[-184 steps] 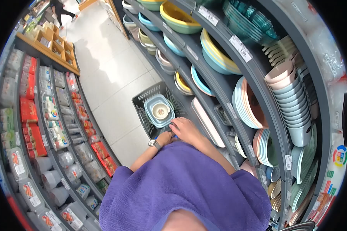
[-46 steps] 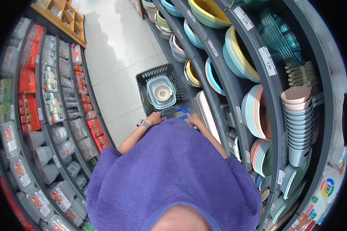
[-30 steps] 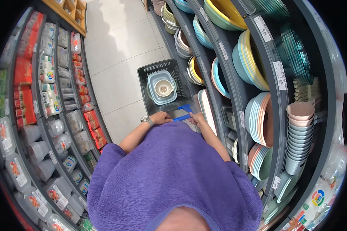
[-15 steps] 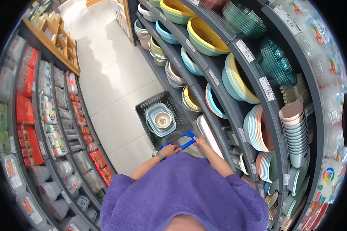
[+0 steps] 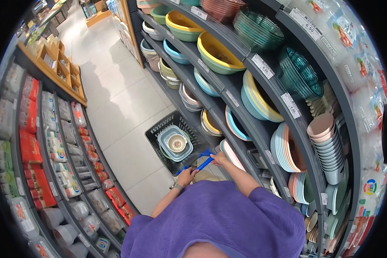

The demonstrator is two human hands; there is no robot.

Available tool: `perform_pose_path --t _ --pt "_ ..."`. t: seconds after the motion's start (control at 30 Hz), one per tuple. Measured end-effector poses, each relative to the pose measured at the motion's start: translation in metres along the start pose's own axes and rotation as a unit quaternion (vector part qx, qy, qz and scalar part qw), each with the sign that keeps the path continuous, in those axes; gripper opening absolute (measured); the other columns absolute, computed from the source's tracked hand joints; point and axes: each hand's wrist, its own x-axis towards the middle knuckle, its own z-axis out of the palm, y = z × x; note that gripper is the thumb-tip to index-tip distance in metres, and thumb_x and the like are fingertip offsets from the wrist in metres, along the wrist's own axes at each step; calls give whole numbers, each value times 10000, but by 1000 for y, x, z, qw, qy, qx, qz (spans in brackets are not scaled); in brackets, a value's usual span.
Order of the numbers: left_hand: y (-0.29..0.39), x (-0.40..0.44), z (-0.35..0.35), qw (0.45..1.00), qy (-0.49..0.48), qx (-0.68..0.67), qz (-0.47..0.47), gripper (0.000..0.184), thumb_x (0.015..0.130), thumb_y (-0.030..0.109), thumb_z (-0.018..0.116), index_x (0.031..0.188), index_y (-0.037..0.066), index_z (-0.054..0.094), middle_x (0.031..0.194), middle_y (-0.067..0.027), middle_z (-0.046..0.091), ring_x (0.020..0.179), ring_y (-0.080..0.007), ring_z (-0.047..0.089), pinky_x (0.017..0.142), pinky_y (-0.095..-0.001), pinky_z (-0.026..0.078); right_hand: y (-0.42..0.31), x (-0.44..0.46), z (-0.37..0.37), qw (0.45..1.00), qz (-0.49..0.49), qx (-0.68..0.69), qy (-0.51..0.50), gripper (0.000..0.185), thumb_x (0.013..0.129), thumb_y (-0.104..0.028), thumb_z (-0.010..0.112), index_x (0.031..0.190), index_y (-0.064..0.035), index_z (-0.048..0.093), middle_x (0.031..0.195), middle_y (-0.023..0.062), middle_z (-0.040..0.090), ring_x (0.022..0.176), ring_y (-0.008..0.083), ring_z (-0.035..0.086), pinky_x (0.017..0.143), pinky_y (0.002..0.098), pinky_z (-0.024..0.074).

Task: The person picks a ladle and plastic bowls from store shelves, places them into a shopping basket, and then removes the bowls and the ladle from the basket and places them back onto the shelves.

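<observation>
A dark shopping basket stands on the floor in front of me. A blue handle reaches from it toward my body. Closed round the lower left part of that handle is my left hand, with a watch at its wrist. My right hand grips the handle's right end, near the shelf. Inside the basket sits a light blue basin, and a small cream bowl rests in the basin. Something pale green shows under the basin's edge.
At my right, a dark shelf unit holds stacked yellow basins, teal glass-like bowls and a stack of cups. Packaged goods line the shelves at left. A tiled aisle runs ahead between them, past a wooden display.
The view has shifted, showing more of the aisle ahead. Both hands remain on the blue handle, and the basket's contents look the same.
</observation>
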Motion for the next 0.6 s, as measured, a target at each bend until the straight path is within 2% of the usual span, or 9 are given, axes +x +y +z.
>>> perform_pose_path --t 0.17,0.3,0.37,0.4,0.57,0.6 --pt "-8 18 -17 997 53 -56 -26 457 940 477 578 941 34 692 851 -207 696 840 -388 673 731 -483 508 -42 15 7 998 -2 -27 -53 370 938 -287 672 804 57 690 709 138 711 513 164 647 416 292 487" --pt "-10 35 -32 993 104 -41 -42 456 938 473 584 938 31 699 880 -207 692 845 -394 662 747 -485 511 -66 44 22 996 -29 -20 -76 381 936 -301 679 843 67 700 744 143 715 525 164 649 426 282 480" --pt "-25 50 -38 981 173 90 5 481 934 493 579 943 28 701 895 -217 676 863 -405 645 773 -487 512 -84 52 29 995 -27 -9 -90 364 930 -311 686 843 41 709 753 141 717 522 165 649 425 287 481" --pt "-27 56 -45 980 176 93 4 481 934 493 579 943 28 701 895 -217 676 863 -405 645 773 -487 512 -91 60 34 994 -23 3 -107 376 925 -339 688 835 26 708 759 138 718 524 166 650 419 285 475" --pt "-37 84 -80 975 164 118 -93 543 938 547 551 1030 31 695 893 -246 652 915 -429 627 830 -485 503 -136 83 58 990 -63 -39 -123 437 923 -391 679 842 38 683 734 132 709 523 173 653 400 292 465" --pt "-37 90 -88 977 133 95 -136 589 946 569 525 1076 15 676 984 -270 647 977 -439 616 867 -490 493 -147 85 61 990 -64 -49 -119 443 922 -395 679 847 41 677 729 135 707 521 177 654 396 295 464"
